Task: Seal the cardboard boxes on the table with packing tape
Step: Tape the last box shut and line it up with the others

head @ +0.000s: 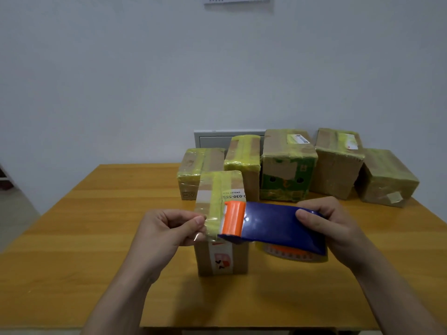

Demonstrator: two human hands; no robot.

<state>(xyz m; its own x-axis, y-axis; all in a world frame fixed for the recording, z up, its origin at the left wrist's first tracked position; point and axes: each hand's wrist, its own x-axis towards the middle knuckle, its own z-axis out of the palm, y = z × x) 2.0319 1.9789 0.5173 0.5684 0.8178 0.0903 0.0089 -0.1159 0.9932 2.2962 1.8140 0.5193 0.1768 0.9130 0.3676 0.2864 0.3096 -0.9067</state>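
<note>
The left hand (169, 228) pinches the free end of the tape (202, 229), a thin, glossy, clear film, between thumb and forefinger. The right hand (331, 226) grips the rear of the dispenser (273, 226), fingers curled over its smooth, shiny blue shell, whose orange ribbed roller (234, 218) sits at the near box (221, 259)'s top edge. That box, tall plain cardboard with a printed sticker on its front, stands just beneath both hands, a wrinkled yellowish strip running along its lid. Behind it, five more boxes (287, 165) with the same shiny yellowish wrapping stand in a row at the far edge of the wood-grain table (96, 213).
</note>
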